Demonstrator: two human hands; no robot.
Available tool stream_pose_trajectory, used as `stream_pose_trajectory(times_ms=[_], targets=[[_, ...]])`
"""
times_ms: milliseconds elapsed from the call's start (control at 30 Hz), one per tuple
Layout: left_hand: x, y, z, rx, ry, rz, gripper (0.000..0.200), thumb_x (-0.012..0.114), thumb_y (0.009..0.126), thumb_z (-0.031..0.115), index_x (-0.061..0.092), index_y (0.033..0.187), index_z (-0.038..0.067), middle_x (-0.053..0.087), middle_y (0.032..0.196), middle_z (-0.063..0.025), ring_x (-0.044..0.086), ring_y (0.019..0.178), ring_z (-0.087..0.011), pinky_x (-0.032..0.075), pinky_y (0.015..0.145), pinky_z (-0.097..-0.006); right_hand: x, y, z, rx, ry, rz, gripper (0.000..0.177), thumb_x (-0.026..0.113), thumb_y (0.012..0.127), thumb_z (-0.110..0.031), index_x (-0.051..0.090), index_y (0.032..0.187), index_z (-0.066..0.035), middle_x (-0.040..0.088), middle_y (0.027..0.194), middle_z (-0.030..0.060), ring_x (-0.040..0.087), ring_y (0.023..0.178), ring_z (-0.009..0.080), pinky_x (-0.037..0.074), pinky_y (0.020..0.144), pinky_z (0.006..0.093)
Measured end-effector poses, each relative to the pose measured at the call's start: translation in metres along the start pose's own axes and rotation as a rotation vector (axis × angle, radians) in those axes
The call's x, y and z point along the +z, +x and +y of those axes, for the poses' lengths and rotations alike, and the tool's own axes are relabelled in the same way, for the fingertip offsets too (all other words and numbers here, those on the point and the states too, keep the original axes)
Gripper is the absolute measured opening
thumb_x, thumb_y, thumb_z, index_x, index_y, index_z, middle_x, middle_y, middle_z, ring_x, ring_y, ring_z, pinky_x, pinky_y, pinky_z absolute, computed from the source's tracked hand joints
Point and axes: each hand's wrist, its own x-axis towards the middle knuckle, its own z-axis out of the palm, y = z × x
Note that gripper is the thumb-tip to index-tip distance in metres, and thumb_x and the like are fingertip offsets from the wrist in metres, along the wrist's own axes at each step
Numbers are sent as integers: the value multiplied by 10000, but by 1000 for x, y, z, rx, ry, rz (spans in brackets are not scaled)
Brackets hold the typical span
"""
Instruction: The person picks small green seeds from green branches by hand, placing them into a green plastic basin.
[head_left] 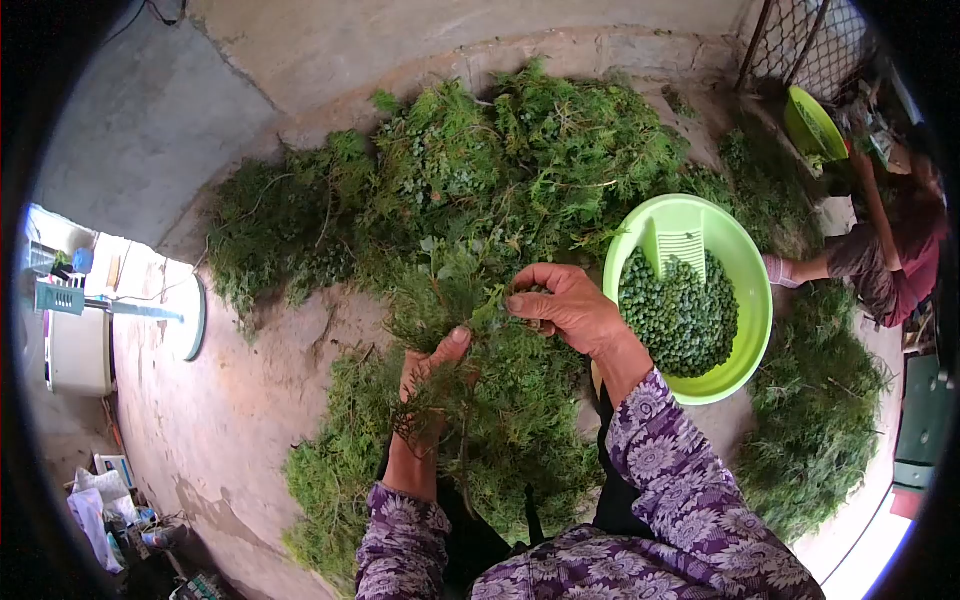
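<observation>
A leafy green branch [440,300] is held in my left hand [432,375], whose fingers are wrapped round its stems and partly covered by foliage. Just right of it, my right hand [570,308] is closed in a pinch at the branch's edge, with small green bits at the fingertips. To the right of my right hand stands a light green basin [755,290] with a ribbed panel [681,248] inside. Many small round green cones [680,325] fill its lower part.
Cut branches [590,140] are heaped beyond my hands, with more below and at right [810,420]. Another person [905,255] sits at far right near a second green basin [815,128]. A fan [185,315] stands at left; clutter lies lower left.
</observation>
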Motion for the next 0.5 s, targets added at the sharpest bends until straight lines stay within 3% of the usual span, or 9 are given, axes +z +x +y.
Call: stream_pose_trajectory(times_ms=[133, 167, 233, 267, 333, 367, 433, 467, 500], targets=[[-34, 7, -18, -21, -430, -338, 400, 451, 861, 354, 523, 1014, -8, 507, 1093, -171, 555, 839, -215, 508, 618, -342, 0, 1, 2, -25, -21, 75, 273, 712, 697, -252, 578, 841, -62, 513, 625, -41, 439, 470, 39, 318, 412, 176], [-33, 5, -17, -20, -431, -338, 400, 451, 861, 354, 523, 1014, -8, 507, 1093, -171, 555, 839, -215, 508, 618, -342, 0, 2, 3, -24, -21, 74, 273, 712, 697, -252, 578, 841, -62, 513, 625, -41, 439, 470, 39, 318, 412, 176], [-27, -2, -16, -64, -109, 44, 394, 480, 851, 343, 537, 1010, -13, 485, 1139, -178, 542, 906, -231, 499, 649, -371, 2, 2, 4, -58, 80, 62, 213, 681, 732, -222, 569, 805, -56, 500, 598, -35, 422, 441, 40, 294, 381, 175], [-9, -5, -7, -64, -109, 45, 394, 480, 851, 343, 537, 1010, -13, 485, 1139, -178, 542, 906, -231, 499, 649, -371, 3, 2, 4, -58, 81, 62, 213, 681, 732, -222, 569, 805, -56, 500, 598, -35, 422, 441, 40, 294, 381, 175], [24, -12, 10, -123, 348, 228, 407, 565, 813, 310, 524, 1043, -23, 488, 1141, -181, 528, 964, -253, 492, 696, -390, 4, 1, 2, -15, 188, 91, 161, 653, 757, -180, 558, 772, -51, 496, 591, -24, 401, 422, 43, 281, 368, 170], [25, -16, 13, -122, 347, 229, 407, 565, 813, 310, 524, 1043, -23, 488, 1141, -181, 528, 964, -253, 492, 696, -390, 4, 1, 1, -14, 187, 90, 161, 653, 757, -180, 558, 772, -51, 496, 591, -24, 401, 422, 43, 281, 368, 170], [23, -26, 19, -187, -541, -62, 410, 657, 751, 238, 531, 1037, -27, 518, 1103, -177, 532, 972, -257, 495, 717, -390, -1, 1, -2, 61, 398, 150, 179, 619, 787, -196, 554, 764, -31, 497, 560, 7, 381, 396, 61, 301, 360, 175], [33, -29, 23, -185, -543, -61, 410, 657, 751, 238, 531, 1037, -27, 518, 1103, -177, 532, 972, -257, 495, 717, -390, -11, 1, -2, 63, 396, 147, 179, 619, 787, -196, 554, 764, -31, 497, 560, 7, 381, 396, 61, 301, 360, 175], [49, -31, 28, -124, -170, 159, 429, 637, 768, 238, 503, 1069, -37, 514, 1110, -176, 524, 993, -249, 483, 757, -378, -26, 2, -1, -29, 601, 88, 166, 603, 798, -187, 547, 774, -33, 509, 589, 29, 391, 408, 71, 303, 361, 172]])
